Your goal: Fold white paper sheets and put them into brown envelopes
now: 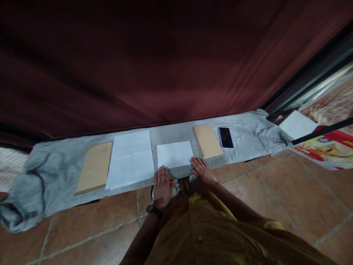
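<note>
A small folded white sheet (174, 154) lies on a grey cloth (55, 173) spread over the floor. My left hand (162, 186) rests flat with fingers stretched out at the sheet's near left corner. My right hand (202, 170) lies flat and open at its near right corner. Both hands hold nothing. A black watch sits on my left wrist.
A larger white sheet (131, 159) and a brown envelope (95, 167) lie left of the folded one. Another brown envelope (207, 140) and a dark phone (226, 137) lie to the right. A maroon curtain (154, 62) hangs behind. White paper (297, 124) and coloured print are at far right.
</note>
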`<state>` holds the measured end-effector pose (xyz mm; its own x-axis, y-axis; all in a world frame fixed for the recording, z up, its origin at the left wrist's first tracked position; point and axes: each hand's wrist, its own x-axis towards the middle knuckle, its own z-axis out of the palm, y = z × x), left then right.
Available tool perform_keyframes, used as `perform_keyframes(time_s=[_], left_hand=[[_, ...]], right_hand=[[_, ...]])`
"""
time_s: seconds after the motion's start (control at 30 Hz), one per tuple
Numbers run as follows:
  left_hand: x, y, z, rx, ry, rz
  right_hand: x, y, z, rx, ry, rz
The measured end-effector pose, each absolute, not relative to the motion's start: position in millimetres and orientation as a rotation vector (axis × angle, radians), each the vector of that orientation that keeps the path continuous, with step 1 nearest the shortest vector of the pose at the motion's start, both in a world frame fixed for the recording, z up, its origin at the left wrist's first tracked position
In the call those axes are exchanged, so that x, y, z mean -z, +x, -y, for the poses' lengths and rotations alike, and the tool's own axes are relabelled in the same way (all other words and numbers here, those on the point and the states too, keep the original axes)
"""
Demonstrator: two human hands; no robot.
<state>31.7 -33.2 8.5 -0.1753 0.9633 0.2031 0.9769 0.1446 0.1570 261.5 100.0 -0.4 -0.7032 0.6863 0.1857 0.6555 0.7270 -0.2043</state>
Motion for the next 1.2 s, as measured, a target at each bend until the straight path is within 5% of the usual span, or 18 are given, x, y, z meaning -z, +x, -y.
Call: perform_keyframes(time_s=[1.2], left_hand=[[-23, 37, 28, 0.34, -2.0, 2.372]], right_hand=[[-22, 208, -68, -0.361, -0.893, 2.724]])
